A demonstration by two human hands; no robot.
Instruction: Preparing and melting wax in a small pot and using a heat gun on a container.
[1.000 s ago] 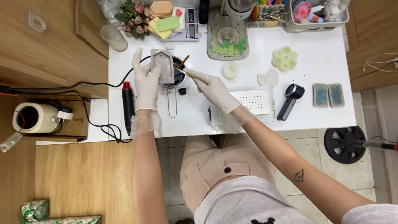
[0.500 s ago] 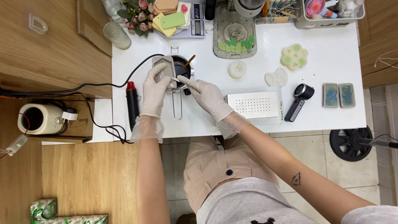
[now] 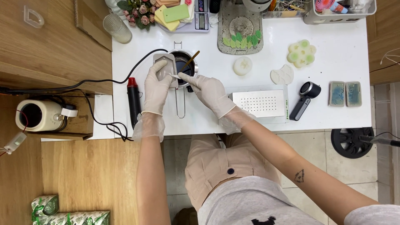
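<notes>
Gloved left hand (image 3: 156, 85) gripping, right hand (image 3: 210, 93) pinching

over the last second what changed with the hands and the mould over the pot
The left hand lowered the grey mould from upright above the pot to beside its rim, keeping hold of it. The right hand moved left, bringing its thin tool up to the mould. The stick in the pot, the heat gun and the white table kept their layout.

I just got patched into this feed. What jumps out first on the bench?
Two gloved hands meet at the table's left-centre: the left hand grips a grey mould tilted over a small metal pot, and the right hand touches a thin tool to its edge. A black heat gun lies left of them, and a perforated metal plate sits to the right.
</notes>
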